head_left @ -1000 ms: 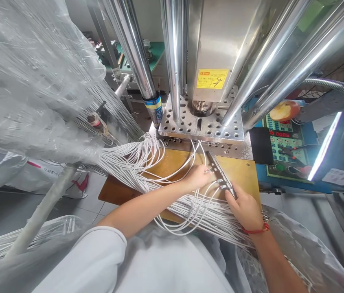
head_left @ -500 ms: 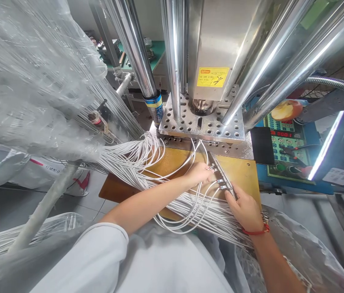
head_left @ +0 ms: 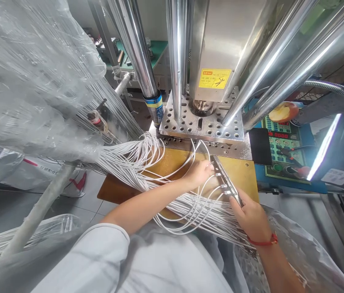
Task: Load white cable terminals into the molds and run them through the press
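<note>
My right hand is closed around the near end of a slim metal mould bar, held at a slant over the brown work board. White cables with metal plug ends sit in slots along the bar's left side. Near its far end, my left hand pinches what looks like a white cable; the fingers hide its end. Beneath both forearms runs a thick bundle of white cables. A few cables reach in under the press's drilled metal plate.
Steel columns and a press head rise behind the board. To the right are a control panel, a bitten apple and a lit lamp. Plastic-wrapped cables hang at the left.
My right hand and the mould bar have shifted slightly right and toward me. My left hand has drawn a little away from the bar, showing more of its slots. The red display changed.
</note>
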Demonstrator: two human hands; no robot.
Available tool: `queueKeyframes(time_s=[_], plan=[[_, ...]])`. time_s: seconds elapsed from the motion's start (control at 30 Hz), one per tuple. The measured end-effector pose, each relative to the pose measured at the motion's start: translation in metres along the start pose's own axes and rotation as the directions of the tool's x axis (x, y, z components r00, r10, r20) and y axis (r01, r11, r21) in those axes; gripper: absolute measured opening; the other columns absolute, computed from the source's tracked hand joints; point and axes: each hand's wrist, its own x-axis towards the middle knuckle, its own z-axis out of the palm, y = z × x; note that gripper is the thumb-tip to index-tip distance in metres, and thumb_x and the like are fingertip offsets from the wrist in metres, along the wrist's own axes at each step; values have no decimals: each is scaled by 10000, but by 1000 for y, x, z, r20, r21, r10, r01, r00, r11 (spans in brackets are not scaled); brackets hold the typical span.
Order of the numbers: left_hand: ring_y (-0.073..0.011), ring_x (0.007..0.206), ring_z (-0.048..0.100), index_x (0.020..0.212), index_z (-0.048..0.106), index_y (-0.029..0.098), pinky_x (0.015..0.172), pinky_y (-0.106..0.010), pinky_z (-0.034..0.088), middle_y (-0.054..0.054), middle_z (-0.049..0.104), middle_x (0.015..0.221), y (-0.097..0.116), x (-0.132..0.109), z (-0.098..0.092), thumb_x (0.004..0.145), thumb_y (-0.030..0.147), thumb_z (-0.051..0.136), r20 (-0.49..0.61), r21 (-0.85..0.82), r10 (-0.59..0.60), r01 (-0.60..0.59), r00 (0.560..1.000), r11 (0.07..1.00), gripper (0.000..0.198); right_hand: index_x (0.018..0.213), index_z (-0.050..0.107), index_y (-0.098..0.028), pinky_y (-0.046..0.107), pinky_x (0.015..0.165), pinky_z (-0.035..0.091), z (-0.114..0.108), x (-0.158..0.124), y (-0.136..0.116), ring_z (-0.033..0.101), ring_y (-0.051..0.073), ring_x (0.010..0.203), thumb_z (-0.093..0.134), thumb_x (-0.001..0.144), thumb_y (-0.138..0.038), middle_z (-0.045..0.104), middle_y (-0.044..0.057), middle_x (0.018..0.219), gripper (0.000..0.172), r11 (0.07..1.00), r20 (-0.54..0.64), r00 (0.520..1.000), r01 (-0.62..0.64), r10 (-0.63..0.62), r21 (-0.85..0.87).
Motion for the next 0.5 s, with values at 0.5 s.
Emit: queueKeyframes(time_s=[0.5], plan=[[-65, 444, 400, 720, 623, 128, 473, -183, 326, 19, 475, 508, -10, 14, 3, 744, 280, 397, 65, 122, -92, 83, 994, 989, 274, 1075, 489, -276, 216, 490, 297, 8, 1, 6, 400, 120, 459, 337, 795, -400, 477, -42, 506, 342, 997, 12, 999, -47, 46, 66]])
